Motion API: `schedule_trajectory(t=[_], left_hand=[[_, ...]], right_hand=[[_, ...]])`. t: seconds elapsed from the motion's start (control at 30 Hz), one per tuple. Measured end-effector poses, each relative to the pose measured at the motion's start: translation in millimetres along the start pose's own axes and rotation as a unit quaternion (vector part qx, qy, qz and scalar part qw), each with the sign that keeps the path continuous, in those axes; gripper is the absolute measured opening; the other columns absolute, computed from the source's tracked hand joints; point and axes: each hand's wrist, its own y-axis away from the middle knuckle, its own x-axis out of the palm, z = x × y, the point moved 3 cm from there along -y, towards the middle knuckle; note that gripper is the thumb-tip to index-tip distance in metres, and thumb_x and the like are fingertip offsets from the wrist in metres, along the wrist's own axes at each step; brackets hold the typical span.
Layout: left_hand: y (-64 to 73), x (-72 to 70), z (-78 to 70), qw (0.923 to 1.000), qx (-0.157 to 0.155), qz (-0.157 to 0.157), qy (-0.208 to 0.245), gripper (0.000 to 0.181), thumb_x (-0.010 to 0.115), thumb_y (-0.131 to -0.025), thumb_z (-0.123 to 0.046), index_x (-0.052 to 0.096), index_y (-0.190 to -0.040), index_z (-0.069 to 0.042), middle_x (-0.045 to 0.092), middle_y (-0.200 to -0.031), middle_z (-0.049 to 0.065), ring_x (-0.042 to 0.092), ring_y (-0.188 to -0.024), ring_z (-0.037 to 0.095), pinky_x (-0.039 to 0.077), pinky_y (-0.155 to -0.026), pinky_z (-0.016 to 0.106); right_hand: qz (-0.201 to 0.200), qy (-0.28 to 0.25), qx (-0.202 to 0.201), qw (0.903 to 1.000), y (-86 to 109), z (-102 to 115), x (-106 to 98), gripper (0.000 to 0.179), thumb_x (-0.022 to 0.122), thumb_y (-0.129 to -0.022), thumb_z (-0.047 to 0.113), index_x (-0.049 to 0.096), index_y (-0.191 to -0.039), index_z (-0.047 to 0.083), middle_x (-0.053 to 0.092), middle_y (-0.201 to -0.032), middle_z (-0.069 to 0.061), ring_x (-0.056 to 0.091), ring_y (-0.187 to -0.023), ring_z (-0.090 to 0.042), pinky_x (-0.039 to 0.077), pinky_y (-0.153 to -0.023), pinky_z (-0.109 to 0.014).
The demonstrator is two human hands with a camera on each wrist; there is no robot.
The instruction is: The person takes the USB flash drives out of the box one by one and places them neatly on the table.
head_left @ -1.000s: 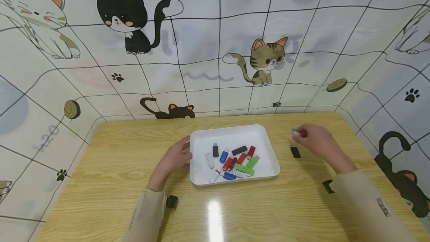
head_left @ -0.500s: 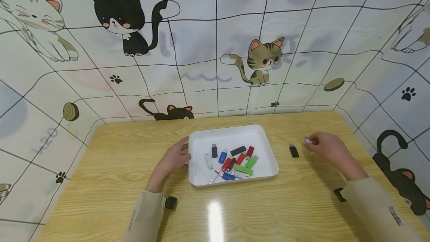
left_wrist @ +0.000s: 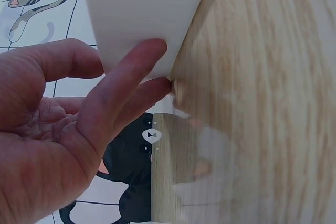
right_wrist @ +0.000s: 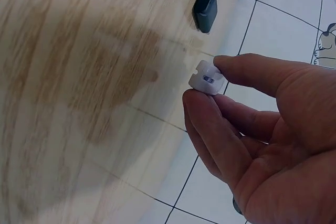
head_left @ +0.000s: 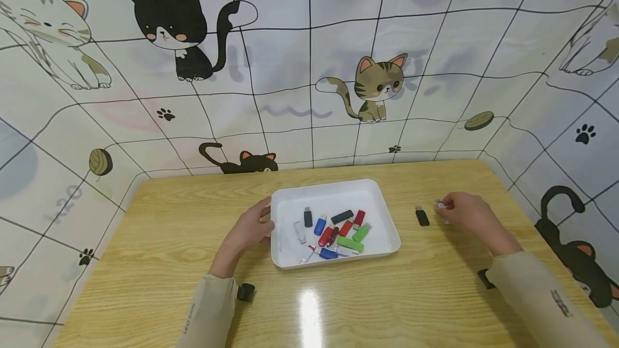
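Note:
A white tray (head_left: 290, 200) holds several loose USB flash drives in red, blue, green, black and white. My left hand (head_left: 248, 227) rests at its left side, thumb near the rim, and the left wrist view shows relaxed fingertips (left_wrist: 152, 51) against the outer wall. To the right of the tray, my right hand (head_left: 471, 219) pinches a white USB flash drive (right_wrist: 206, 78) between thumb and fingers, low over the table; its end with a small slot faces the right wrist camera. A black USB flash drive (head_left: 422, 216) lies on the table between tray and right hand.
The wooden table (head_left: 193, 197) meets a cat-patterned cloth (head_left: 285, 79) at the back and sides. Dark straps or devices (head_left: 245, 292) sit at both wrists. A light glare shows on the table in front of the tray.
My right hand has moved right with the white USB flash drive, past the black one on the table, then shifted slightly back. The left hand stays at the tray.

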Motion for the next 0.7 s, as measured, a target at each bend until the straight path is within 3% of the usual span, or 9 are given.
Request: schedule_trajectory(t=[0.3,0.53,0.7], left_hand=[[-1.9,0.7,1.9,1.0000,-0.005,-0.004,-0.004,0.070,0.053,-0.096,0.002,0.029,-0.162,0.000,0.043,-0.157,0.026,0.061,-0.127,0.041,0.064,-0.076,0.041],[-1.4,-0.4,1.9,1.0000,-0.003,-0.004,-0.005,0.070,0.053,-0.096,0.002,0.029,-0.162,0.000,0.043,-0.156,0.027,0.061,-0.126,0.042,0.064,-0.076,0.042],[-1.1,-0.3,1.4,1.0000,-0.005,-0.002,-0.007,0.070,0.053,-0.096,0.002,0.029,-0.161,0.001,0.043,-0.157,0.028,0.061,-0.126,0.042,0.064,-0.077,0.042]], right_hand=[[-0.003,0.022,-0.011,0.9997,-3.1,6.4,1.9,0.038,0.062,-0.101,0.023,0.069,-0.111,-0.012,0.073,-0.102,-0.025,0.067,-0.086,-0.034,0.054,-0.077,-0.054],[0.023,0.017,0.005,0.9996,-4.4,9.2,6.3,0.034,0.058,-0.103,0.021,0.068,-0.109,-0.011,0.069,-0.081,-0.006,0.057,-0.072,-0.022,0.048,-0.065,-0.038],[0.027,0.021,0.008,0.9994,-4.3,10.3,10.4,0.030,0.059,-0.102,0.019,0.069,-0.105,-0.009,0.065,-0.076,-0.004,0.052,-0.068,-0.020,0.042,-0.060,-0.033]])
